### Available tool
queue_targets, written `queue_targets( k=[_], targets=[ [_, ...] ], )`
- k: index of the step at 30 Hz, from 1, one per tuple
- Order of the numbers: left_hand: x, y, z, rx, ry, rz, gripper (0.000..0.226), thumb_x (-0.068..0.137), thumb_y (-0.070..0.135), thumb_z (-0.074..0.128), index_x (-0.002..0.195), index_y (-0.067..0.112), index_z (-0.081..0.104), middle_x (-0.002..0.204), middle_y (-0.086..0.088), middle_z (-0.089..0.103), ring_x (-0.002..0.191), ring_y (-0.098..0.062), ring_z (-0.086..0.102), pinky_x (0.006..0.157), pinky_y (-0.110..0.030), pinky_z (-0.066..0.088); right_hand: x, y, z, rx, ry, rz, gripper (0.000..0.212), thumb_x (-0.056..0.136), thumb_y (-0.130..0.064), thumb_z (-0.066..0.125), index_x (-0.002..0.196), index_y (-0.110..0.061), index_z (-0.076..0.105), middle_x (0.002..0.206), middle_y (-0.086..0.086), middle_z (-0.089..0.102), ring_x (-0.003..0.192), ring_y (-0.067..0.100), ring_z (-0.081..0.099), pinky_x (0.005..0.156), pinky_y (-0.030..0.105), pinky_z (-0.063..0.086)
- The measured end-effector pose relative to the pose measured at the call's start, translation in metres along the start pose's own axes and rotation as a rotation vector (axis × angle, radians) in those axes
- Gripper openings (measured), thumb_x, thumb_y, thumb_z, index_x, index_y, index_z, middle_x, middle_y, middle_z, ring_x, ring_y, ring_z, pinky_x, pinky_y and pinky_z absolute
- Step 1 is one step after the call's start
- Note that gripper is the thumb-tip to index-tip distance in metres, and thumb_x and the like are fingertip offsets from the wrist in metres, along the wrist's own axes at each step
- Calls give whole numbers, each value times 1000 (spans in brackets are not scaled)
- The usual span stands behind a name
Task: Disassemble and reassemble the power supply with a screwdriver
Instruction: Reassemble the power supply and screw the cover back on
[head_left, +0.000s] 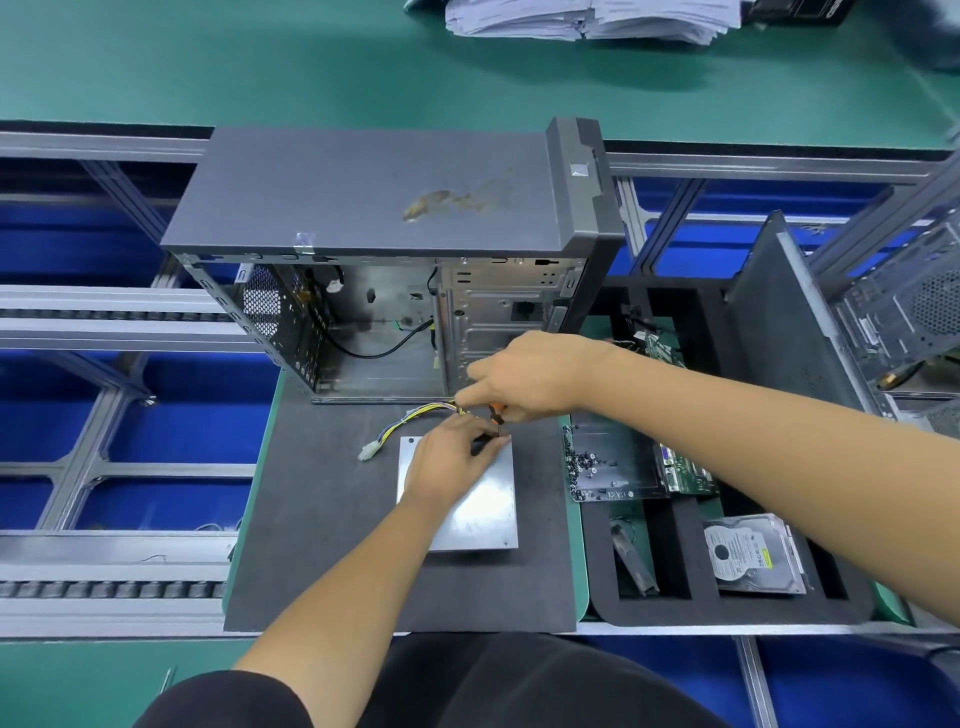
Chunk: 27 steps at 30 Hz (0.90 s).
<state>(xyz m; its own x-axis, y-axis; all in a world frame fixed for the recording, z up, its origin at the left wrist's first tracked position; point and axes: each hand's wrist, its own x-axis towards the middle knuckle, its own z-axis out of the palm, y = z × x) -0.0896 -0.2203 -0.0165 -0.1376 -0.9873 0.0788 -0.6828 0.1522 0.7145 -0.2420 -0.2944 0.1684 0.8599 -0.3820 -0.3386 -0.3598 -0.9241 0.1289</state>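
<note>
The right hand (524, 376) has a tight grip, its fingers curled down around the orange and black handle of the screwdriver (496, 418). The left hand (449, 457) has its fingers curled too, pinching the dark lower part of the screwdriver just above the power supply (480, 512). The two hands are touching each other. The screwdriver stands nearly straight up and down, tip down at the far right corner of the power supply, though most of it is hidden by the hands. The power supply is a flat, shiny silver metal box lying on the dark grey mat (322, 519) on the tabletop, near the open computer case (384, 260). Its long side runs away from the person. A bunch of yellow and black wires (410, 418) comes out of its far end and bends left to a white plug (368, 453).
</note>
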Motion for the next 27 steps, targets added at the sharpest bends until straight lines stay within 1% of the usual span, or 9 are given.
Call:
queue_targets(
  k=[4,7,9,12,16,19,22,25,27],
  targets=[
    [1,-2,0,-23,-9,7,17,89,53,68,92,37,73,91,32,63,90,6,60,72,-13,46,6,-6,2,-92,-7,223,23,95,-40,44,93,-19,51,82,9,65,60,29,43,46,31,20],
    [2,-2,1,-7,-5,23,19,90,53,68,90,35,73,90,26,64,88,3,59,70,-19,47,4,-6,0,-89,-8,188,38,93,-42,40,124,-22,46,92,5,60,61,30,48,49,32,25],
    [2,-2,1,1,-4,17,20,90,54,66,90,36,73,89,29,62,89,5,58,69,-16,44,2,-4,-5,-49,-30,58,41,90,-31,44,131,-28,38,97,3,51,55,27,42,48,32,24],
    [1,-1,0,-1,-15,13,20,90,55,64,92,38,73,90,27,65,91,6,58,70,-15,45,0,-4,-7,-80,-25,-32,28,92,-25,48,120,-27,45,95,2,58,62,30,50,48,32,25],
    [-1,0,-2,-4,3,-19,23,87,59,65,96,39,70,86,32,60,83,16,55,69,-3,39,4,-9,-2,-130,-16,181,27,98,-41,43,101,-19,58,86,7,68,62,29,45,50,31,27],
    [1,-1,0,-31,7,-15,23,86,57,69,93,35,70,87,23,66,83,3,61,70,-16,48,4,-9,1,-170,-18,239,33,97,-48,39,100,-20,56,84,8,68,60,28,45,48,29,27],
    [1,-2,0,-34,0,-14,21,87,56,69,90,35,72,87,22,68,83,1,62,71,-25,52,1,-4,-1,-101,-11,121,42,90,-46,42,127,-26,35,83,1,55,56,28,46,46,31,21],
    [0,-2,0,-37,-6,-29,19,87,57,68,90,38,71,89,25,67,82,3,64,71,-24,53,0,1,-4,-146,5,-57,30,91,-25,46,119,-29,35,89,1,60,58,30,50,47,32,26],
    [0,-2,0,-28,3,-23,19,87,55,69,91,37,71,89,24,66,83,3,63,72,-22,53,0,0,-2,-149,19,-7,18,96,-30,45,113,-25,44,87,5,65,63,31,53,49,33,29]
  ],
)
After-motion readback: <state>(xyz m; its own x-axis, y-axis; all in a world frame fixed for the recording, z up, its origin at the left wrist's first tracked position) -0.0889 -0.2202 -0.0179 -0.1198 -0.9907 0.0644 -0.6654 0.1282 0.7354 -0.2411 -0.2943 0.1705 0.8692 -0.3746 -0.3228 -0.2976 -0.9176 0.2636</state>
